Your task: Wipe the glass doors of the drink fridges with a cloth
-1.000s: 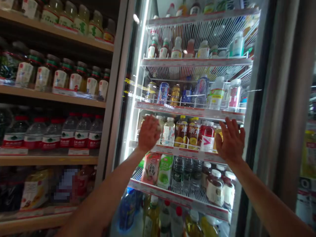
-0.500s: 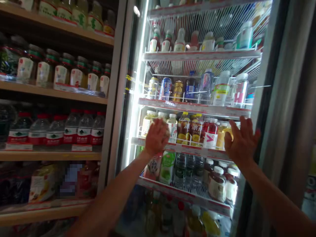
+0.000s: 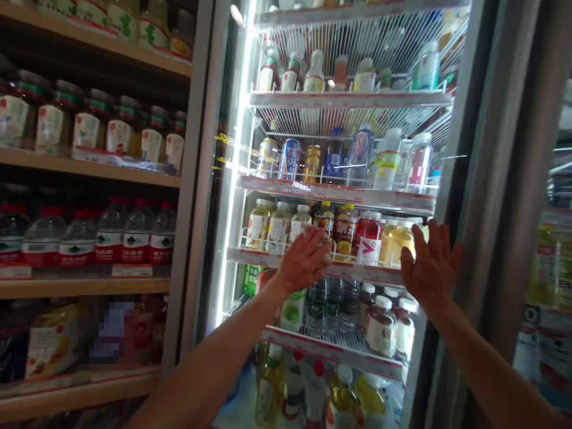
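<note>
Stretched forward, my left hand [image 3: 306, 259] is in front of the lit drinks fridge, its fingers pressed together over a pale crumpled cloth [image 3: 328, 249] that shows only at its edge. Behind that hand is the row of bottles with brown-labelled yellow-capped tea [image 3: 346, 235]. My right hand [image 3: 431, 265] is raised with its fingers spread and holds nothing. It is at the right side of the fridge's glass front [image 3: 404, 179], close to the door frame [image 3: 451, 196]; whether the palm touches the glass I cannot tell.
To the left stands a wooden shelf unit [image 3: 89, 164] with jars and red-capped water bottles [image 3: 109, 229]. Inside the fridge, several wire shelves [image 3: 353, 98] carry bottles and cans [image 3: 289, 159]. More bottles [image 3: 552, 256] show behind glass at the far right.
My left hand with the cloth has moved right and a little down across the bottle row. My right hand stays spread near the right frame. The whole view has shifted slightly.
</note>
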`<action>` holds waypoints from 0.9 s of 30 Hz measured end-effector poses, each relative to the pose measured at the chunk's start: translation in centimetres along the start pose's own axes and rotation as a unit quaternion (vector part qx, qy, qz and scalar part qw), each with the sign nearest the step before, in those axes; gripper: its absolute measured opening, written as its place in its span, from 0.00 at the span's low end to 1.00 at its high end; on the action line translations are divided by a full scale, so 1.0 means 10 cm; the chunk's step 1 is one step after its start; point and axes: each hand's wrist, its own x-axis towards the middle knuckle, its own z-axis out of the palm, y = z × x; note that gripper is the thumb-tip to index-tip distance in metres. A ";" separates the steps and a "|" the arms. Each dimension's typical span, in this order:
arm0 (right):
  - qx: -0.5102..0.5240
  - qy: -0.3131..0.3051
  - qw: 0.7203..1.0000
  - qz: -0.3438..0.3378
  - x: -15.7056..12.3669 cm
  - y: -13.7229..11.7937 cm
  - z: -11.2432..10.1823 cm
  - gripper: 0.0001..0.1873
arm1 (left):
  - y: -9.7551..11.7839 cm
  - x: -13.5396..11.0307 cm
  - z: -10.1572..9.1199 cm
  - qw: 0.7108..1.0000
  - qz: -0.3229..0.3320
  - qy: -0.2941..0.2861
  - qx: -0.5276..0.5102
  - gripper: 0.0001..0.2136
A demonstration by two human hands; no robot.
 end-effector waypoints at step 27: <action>0.084 0.025 0.994 -0.058 -0.22 -0.47 -0.01 0.32 | -0.28 -0.36 -0.12 0.968 -0.217 0.107 0.064 0.22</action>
